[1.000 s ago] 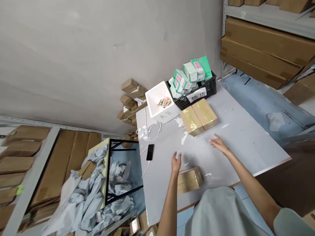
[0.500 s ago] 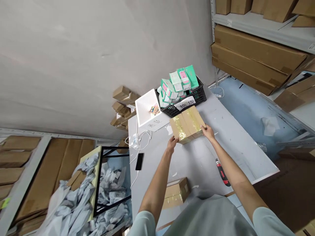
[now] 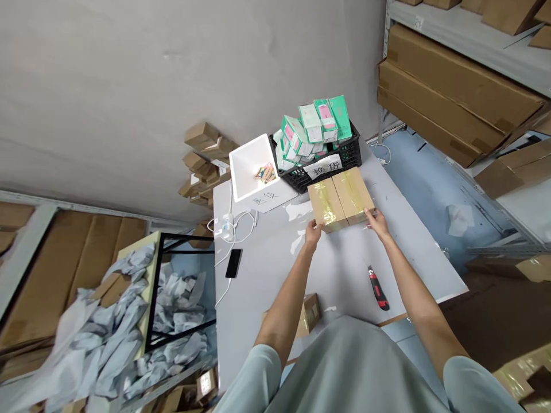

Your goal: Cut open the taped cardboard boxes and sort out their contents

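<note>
Two small cardboard boxes (image 3: 333,198), each with a strip of shiny yellowish tape along its top, lie side by side on the grey table (image 3: 275,281). My left hand (image 3: 313,233) is closed on their near left corner. At the near right corner my right hand (image 3: 377,223) grips the other box, its thumb near the top edge. Behind the boxes, very close, stands a black plastic crate (image 3: 352,150) with a handwritten label, heaped with green and white packets (image 3: 310,123). A red and black utility knife (image 3: 377,289) lies on the table below my right hand.
A white bin (image 3: 241,172) with small colourful pieces stands left of the crate. A phone (image 3: 233,263) and white cables (image 3: 245,226) lie along the left edge. Another carton (image 3: 310,315) sits at the near edge, partly behind my left arm. Shelves with long cartons (image 3: 456,86) rise at right.
Both hands have shifted the two boxes to the right along the front of the crate, uncovering more of the white patches on the table. The camera view has turned slightly.
</note>
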Demonstrator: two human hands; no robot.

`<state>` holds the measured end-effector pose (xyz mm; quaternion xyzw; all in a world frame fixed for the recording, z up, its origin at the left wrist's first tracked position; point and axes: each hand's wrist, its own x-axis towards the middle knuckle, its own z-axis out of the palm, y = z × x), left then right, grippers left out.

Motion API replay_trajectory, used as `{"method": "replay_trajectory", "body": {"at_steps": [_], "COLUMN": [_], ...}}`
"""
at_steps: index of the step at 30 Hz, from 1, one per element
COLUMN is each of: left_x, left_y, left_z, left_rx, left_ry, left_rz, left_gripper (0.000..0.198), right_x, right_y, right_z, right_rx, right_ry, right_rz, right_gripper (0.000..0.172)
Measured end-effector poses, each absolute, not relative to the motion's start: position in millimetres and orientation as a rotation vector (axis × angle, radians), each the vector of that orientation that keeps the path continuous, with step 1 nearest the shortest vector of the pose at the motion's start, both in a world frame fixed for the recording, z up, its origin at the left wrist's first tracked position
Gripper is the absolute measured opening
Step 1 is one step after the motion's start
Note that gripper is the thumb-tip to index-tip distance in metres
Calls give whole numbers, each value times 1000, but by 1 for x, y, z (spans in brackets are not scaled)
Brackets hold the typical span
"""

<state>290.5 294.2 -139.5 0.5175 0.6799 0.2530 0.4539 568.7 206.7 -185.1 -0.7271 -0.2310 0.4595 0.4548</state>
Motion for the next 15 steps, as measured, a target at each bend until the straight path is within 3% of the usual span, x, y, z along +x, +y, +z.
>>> {"method": "replay_trajectory", "body": {"at_steps": [7, 11, 15], "left_x": [197, 116, 43], "left_y": [192, 145, 120], "left_z": [-150, -148, -149], "left_rx": [1386, 1418, 1602], "left_ry": [1660, 1708, 1804], "left_rz": [540, 437, 262], "left_gripper": [32, 34, 47], "right_x": [527, 495, 473], "right_y": [52, -25, -50], "right_z": [-230, -242, -243], "right_rx": [-2204, -2337, -2464], "right_ry": [-837, -847, -941], "right_rz": [1052, 1096, 1012], "right_gripper": [91, 82, 59]}}
